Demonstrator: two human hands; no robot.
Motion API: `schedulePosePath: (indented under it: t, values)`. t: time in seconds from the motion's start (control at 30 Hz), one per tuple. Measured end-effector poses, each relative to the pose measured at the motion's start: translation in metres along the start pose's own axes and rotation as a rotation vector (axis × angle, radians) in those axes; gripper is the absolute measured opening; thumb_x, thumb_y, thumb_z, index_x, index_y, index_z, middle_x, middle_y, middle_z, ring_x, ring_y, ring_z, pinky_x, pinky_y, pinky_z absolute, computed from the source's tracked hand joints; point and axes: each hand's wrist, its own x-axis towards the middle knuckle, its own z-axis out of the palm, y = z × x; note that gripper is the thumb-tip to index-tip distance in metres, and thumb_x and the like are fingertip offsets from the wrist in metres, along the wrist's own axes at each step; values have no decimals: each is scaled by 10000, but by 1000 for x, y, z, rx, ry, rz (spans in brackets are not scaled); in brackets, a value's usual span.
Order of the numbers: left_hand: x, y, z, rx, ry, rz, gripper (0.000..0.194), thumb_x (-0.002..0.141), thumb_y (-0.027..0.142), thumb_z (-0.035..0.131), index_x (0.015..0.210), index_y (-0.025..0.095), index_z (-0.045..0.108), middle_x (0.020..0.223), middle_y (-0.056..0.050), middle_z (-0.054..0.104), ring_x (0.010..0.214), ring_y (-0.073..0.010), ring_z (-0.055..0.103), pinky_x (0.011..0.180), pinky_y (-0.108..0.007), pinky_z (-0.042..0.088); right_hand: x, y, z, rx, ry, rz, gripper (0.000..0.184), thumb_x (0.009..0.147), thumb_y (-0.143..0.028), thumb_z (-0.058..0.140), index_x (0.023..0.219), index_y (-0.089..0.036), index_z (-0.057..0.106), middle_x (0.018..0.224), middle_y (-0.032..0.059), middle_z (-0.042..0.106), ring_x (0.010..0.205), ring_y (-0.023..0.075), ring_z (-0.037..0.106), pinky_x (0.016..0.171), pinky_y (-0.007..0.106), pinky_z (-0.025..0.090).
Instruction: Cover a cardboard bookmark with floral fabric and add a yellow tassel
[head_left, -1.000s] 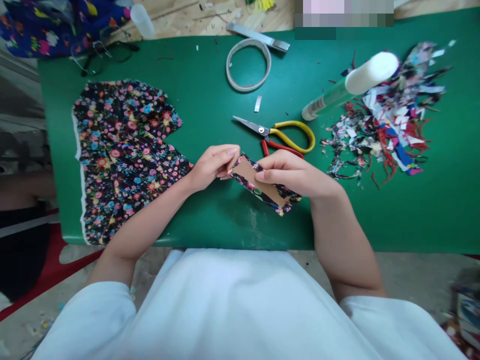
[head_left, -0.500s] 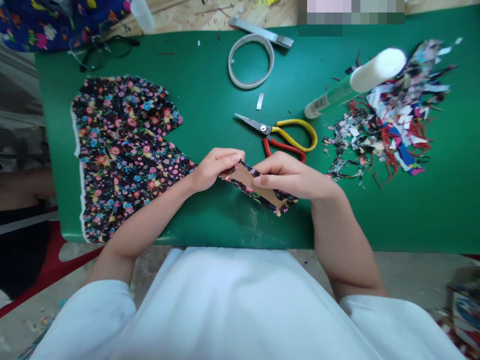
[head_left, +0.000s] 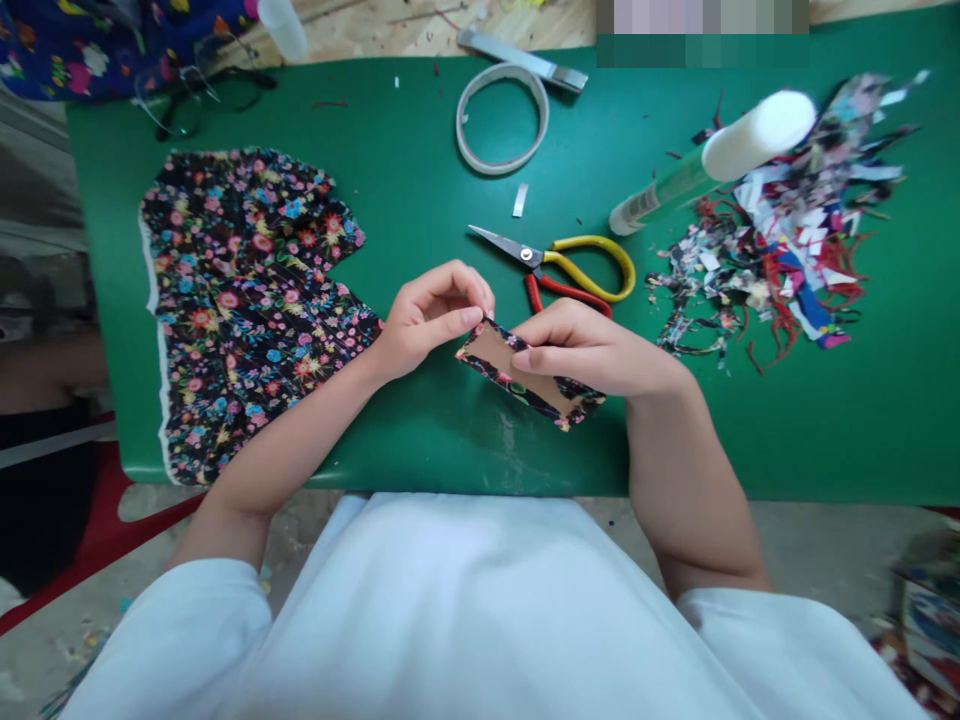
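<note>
A small rectangular piece of brown cardboard [head_left: 496, 348], edged with folded-over black floral fabric, is held tilted above the table's front part. My right hand [head_left: 589, 348] grips its right side, thumb on the bare brown face and fingers behind. At its upper left corner, the thumb and index finger of my left hand [head_left: 427, 318] pinch together on the fabric edge. Scissors [head_left: 529, 256] with one yellow and one red handle lie just beyond my hands, partly covered by the right one. A larger cut sheet of black floral fabric [head_left: 255, 310] lies flat behind my left forearm.
A clear bottle with a white cap [head_left: 709, 168] stands at right, before a heap of fabric scraps [head_left: 787, 255]. Farther back on the green table [head_left: 405, 230] lie a tape ring [head_left: 463, 130], a flat metal tool [head_left: 521, 60] and eyeglasses [head_left: 184, 105]. Blue patterned fabric [head_left: 52, 50] fills the far left corner.
My left hand has lifted slightly and its fingers have curled more at the corner. The cardboard piece has shifted a little to the right with my right hand.
</note>
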Motion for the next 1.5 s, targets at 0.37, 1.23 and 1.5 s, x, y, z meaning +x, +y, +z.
schedulePosePath:
  t: [0.37,1.23,1.5]
  values:
    - [3,5,0,171,-76,139,199,917,363,716,812,201,669,780,-6,659,712,-87,625,643,-226,525,-3,-3,-5,-99,-55,-31,314,934,-259,543,639,-155,511,517,-68,350,471,39,290,459,218,206]
    - [2,16,1,434,-317,115,497,1064,366,401,603,181,389,467,60,403,411,-33,369,452,-192,288,4,10,1,-243,-9,-233,368,962,-218,525,612,-177,418,506,-75,338,479,43,280,483,226,213]
    - [-2,11,3,222,-161,-111,572,1018,575,436,601,183,436,459,58,391,383,-43,351,398,-209,269,4,9,5,-132,63,-138,394,965,-269,548,610,-175,403,552,-70,305,515,42,257,489,233,192]
